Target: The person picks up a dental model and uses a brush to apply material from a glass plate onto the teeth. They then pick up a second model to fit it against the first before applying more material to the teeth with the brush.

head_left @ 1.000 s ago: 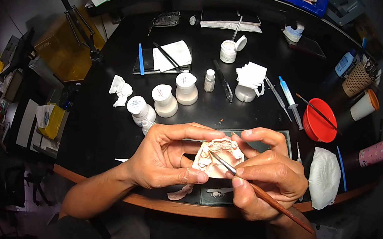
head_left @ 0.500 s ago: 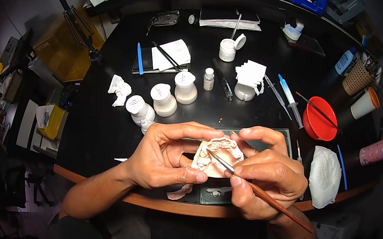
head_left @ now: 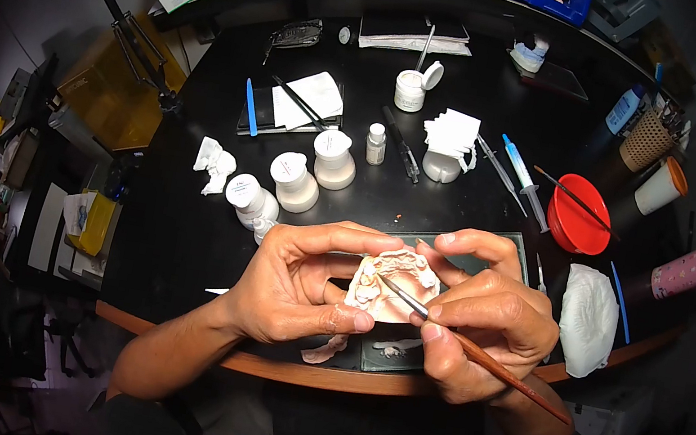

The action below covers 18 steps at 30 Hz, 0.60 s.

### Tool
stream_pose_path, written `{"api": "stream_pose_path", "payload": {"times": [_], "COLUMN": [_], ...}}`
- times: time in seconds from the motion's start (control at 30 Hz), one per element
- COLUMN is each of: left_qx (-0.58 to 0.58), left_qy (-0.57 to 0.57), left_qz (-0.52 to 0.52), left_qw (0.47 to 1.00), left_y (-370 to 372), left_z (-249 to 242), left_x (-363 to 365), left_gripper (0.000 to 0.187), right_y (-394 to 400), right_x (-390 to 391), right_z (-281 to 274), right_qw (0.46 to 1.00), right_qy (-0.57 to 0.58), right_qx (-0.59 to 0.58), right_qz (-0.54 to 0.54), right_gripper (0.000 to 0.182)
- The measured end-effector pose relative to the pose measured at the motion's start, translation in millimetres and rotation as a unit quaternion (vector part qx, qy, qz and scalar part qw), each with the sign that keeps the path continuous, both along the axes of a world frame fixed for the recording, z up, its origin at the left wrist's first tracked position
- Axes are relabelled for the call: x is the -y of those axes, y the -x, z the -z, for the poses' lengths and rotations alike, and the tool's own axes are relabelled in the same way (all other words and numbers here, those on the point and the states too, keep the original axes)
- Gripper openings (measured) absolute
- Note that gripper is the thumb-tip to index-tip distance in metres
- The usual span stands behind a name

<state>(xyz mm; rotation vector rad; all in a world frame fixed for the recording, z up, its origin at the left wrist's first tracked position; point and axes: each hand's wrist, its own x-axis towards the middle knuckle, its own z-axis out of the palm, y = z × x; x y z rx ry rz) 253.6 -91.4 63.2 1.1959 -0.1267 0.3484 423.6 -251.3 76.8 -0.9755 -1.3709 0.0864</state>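
Note:
My left hand grips a pinkish-white dental model by its left side, thumb at the lower edge and fingers behind the top. Its inner arch faces up toward me. A paintbrush with a reddish-brown wooden handle and metal ferrule is pinched in my right hand. The brush's dark tip touches the model's left side, near the teeth. Fingers of the right hand also rest close to the model's right edge. Beneath both hands lies a glass slab, partly hidden, with a smear of white material at its lower part.
Several white-capped jars stand left of centre, near a small bottle. To the right are a red bowl with a brush across it, a syringe and a folded white cloth. An open jar stands farther back.
The whole view has shifted very slightly. Both hands keep their hold, and the brush tip stays at the left side of the dental model.

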Motion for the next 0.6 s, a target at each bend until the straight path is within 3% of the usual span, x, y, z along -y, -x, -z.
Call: {"api": "stream_pose_path", "payload": {"times": [0.23, 0.3, 0.37, 0.43, 0.6], "left_qx": [-0.012, -0.017, -0.031, -0.054, -0.026], "left_qy": [-0.004, 0.006, 0.009, 0.006, -0.015], "left_qz": [-0.025, -0.018, -0.027, -0.049, -0.045], "left_qw": [1.000, 1.000, 0.999, 0.997, 0.999], "left_y": [0, 1, 2, 2, -1], "left_z": [3, 2, 1, -2, 1], "left_x": [0, -2, -2, 0, -2], "left_gripper": [0.062, 0.062, 0.062, 0.063, 0.063], "right_y": [-14, -18, -42, -41, -51], "right_x": [6, 13, 21, 29, 44], "right_z": [2, -4, -2, -13, -4], "right_qw": [0.996, 0.990, 0.983, 0.969, 0.981], "right_qy": [-0.039, -0.052, -0.077, -0.014, 0.003], "right_qx": [-0.073, -0.102, -0.050, -0.170, -0.113], "right_qz": [0.022, 0.085, 0.156, 0.180, 0.155], "right_gripper": [0.012, 0.016, 0.015, 0.015, 0.019]}}
